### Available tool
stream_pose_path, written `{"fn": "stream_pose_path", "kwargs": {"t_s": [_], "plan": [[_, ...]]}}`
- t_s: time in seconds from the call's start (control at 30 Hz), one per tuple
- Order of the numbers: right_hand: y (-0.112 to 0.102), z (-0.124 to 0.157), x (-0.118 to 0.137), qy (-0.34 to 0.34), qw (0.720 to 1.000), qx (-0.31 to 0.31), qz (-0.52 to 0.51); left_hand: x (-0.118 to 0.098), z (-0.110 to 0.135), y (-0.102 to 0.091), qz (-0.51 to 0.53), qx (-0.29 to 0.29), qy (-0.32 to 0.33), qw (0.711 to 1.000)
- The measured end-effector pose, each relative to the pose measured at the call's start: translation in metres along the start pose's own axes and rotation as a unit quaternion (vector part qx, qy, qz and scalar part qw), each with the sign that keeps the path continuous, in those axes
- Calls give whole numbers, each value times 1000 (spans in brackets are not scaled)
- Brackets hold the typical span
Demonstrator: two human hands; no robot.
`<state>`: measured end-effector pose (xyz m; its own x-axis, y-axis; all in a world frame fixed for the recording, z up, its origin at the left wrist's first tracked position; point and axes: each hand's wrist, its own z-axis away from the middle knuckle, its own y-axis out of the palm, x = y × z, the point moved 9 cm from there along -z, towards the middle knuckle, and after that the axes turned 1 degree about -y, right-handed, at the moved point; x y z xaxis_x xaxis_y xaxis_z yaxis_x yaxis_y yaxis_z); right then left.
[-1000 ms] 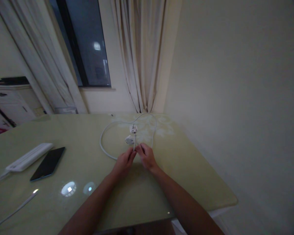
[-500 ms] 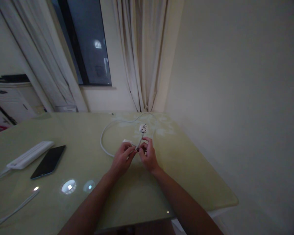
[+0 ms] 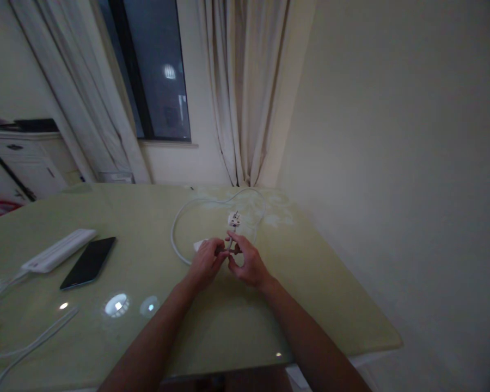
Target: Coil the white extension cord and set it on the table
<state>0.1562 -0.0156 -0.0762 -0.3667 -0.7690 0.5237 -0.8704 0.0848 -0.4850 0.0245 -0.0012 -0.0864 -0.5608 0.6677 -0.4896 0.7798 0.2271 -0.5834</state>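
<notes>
A white power plug [image 3: 234,219] with metal prongs points away from me, just beyond my fingertips. Its light grey cable [image 3: 173,231] passes between both hands and lies in a wide loop on the table behind them. My left hand [image 3: 207,260] pinches the cable below the plug. Close beside it, my right hand [image 3: 247,262] has its fingers closed around the same short stretch of cable. Partly hidden behind my left fingers is a white block [image 3: 198,244], whose kind I cannot make out.
A white power strip [image 3: 59,251] lies at the left of the glass-topped table [image 3: 147,348], with a black phone [image 3: 89,263] next to it. More white cable [image 3: 36,343] runs along the near left. A wall [image 3: 371,163] borders the right side; a curtain [image 3: 249,92] hangs behind.
The plug has dropped slightly nearer to my hands and shifted left. My right fingers have moved up and left over the cable. The camera view has turned a little left.
</notes>
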Motion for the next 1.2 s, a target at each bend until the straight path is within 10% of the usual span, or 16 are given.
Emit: {"fn": "stream_pose_path", "kwargs": {"t_s": [0.33,0.57,0.87,1.07,1.2], "plan": [[-9,-1,0,-29,988,-32,149,-35,1,-16,-131,8,118,984],[-1,-2,31,-122,982,84,117,-29,-5,-53,-58,-79,33,995],[-11,12,59,-236,960,52,142,-32,-11,-32,64,30,-8,997],[-60,20,61,-85,981,-173,-11,-34,-14,-57,-16,69,37,997],[-135,55,31,77,921,-356,-137,-1,-21,-121,-95,11,10,995]]}}
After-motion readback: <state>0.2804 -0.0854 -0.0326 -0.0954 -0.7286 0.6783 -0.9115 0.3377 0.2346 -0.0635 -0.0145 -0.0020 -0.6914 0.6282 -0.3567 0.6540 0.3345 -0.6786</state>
